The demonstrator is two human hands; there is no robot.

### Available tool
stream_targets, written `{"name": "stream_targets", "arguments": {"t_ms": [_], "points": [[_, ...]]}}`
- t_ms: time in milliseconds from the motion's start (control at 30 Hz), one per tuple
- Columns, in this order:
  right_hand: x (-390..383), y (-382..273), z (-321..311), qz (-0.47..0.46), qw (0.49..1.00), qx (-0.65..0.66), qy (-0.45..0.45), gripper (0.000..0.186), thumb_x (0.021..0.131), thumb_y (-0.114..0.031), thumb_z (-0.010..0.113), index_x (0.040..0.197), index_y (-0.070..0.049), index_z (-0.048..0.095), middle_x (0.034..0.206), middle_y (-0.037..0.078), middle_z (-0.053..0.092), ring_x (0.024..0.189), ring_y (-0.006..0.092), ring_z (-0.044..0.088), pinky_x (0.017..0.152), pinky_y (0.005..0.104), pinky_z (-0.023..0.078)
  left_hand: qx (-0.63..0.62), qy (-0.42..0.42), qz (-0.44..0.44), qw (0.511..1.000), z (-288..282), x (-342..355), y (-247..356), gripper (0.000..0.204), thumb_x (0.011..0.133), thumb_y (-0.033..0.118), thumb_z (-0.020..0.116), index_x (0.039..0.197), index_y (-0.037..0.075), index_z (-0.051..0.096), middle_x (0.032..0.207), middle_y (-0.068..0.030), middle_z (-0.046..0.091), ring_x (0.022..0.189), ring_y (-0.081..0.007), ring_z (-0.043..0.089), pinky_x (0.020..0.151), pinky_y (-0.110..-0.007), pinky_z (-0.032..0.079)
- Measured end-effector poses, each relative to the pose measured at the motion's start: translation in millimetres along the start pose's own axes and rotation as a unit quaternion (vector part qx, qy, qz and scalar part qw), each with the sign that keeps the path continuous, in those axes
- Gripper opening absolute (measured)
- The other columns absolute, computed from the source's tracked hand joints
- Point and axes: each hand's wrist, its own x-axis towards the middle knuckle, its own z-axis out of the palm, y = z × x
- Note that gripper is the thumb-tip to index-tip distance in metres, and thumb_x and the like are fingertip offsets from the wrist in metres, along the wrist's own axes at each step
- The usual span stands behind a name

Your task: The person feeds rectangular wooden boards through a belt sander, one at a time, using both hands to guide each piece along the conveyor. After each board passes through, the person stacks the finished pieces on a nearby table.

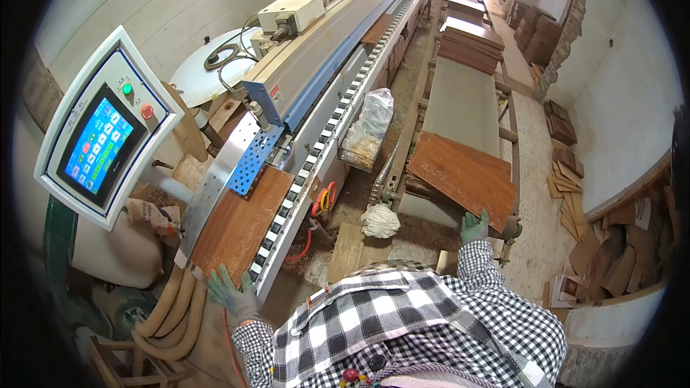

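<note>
On the machine (323, 50), the long board (244, 219) was pointed away from the nearer left hand (235, 294), spread wide, while the right hand's (474, 228) grip could not be told.

The left hand (233, 294) and right hand (474, 228) wear work gloves, green over the fingers, the left one turning grey toward the wrist. Right behind the gloves, the left sleeve (253, 348) and right sleeve (480, 264) carry a small black-and-white check. Farther back from the fingers, between the two sleeves, lies a cloth panel (381, 305) of much larger black, grey and white squares, and behind it sit a dark round button (377, 363) and a red bead (350, 374)
</note>
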Motion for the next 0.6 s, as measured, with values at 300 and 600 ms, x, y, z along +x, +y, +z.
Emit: {"name": "stream_targets", "arguments": {"t_ms": [300, 600], "points": [[-4.1, 23.4, 17.8, 0.062, 0.996, -0.007, -0.062, 0.061, 0.090, -0.045, 0.067, 0.138, -0.015, 0.045, 0.137, 0.016, 0.050, 0.129, 0.0315, 0.047, 0.109, 0.0439, 0.037, -0.020, -0.034, -0.018, 0.999, -13.8, 1.7, 7.7, 0.073, 0.086, 0.044, 0.064, 0.148, 0.019, 0.037, 0.153, -0.0162, 0.031, 0.143, -0.0374, 0.025, 0.117, -0.058, 0.015], [-13.1, 23.0, 24.1, 0.087, 0.994, -0.027, -0.053, 0.060, 0.088, -0.045, 0.069, 0.131, -0.009, 0.049, 0.134, 0.016, 0.054, 0.124, 0.0296, 0.053, 0.106, 0.0436, 0.042, -0.074, -0.026, -0.037, 0.996, -13.0, -13.6, -22.3, 0.074, 0.089, 0.044, 0.063, 0.151, 0.018, 0.033, 0.155, -0.0173, 0.030, 0.144, -0.0391, 0.022, 0.118, -0.055, 0.013]]}}
